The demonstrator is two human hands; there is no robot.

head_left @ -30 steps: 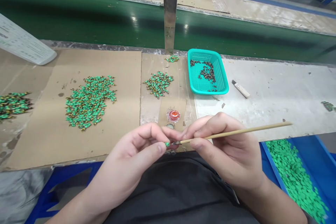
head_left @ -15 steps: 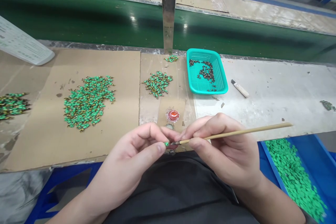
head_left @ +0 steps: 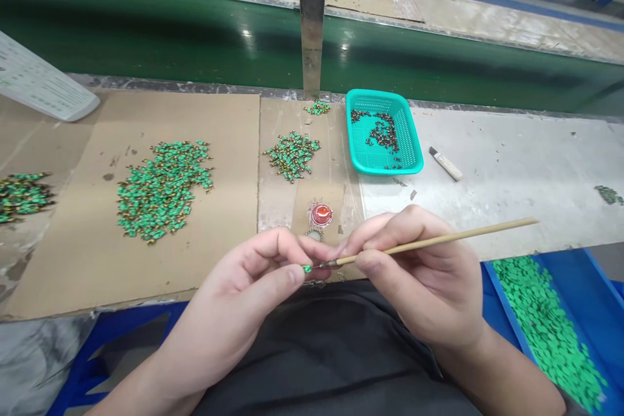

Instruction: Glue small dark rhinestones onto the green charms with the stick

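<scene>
Between thumb and fingertips, my left hand (head_left: 248, 292) pinches a small green piece (head_left: 307, 268), mostly hidden by the fingers. My right hand (head_left: 414, 273) is closed like a pen grip on a thin paintbrush (head_left: 448, 236) with a pale wooden handle. The brush's dark tip points left at the green piece; whether they touch I cannot tell. Just beyond my fingers lies a round blob of glossy red paint (head_left: 322, 215), with a small greyish round thing (head_left: 314, 234) beside it, partly covered by my left hand.
Piles of small green-and-gold pieces (head_left: 163, 192) lie on cardboard (head_left: 229, 208). A turquoise basket (head_left: 357, 156) holds small dark pieces. Right of it is a whitish stick with a dark end (head_left: 446, 164). At lower right, a blue tray (head_left: 587, 292) holds many green pieces. A metal post (head_left: 312, 26) rises behind.
The brush has drawn back slightly to the right from the green piece, and its handle end has risen a little. My left hand keeps its pinch, shifted slightly left.
</scene>
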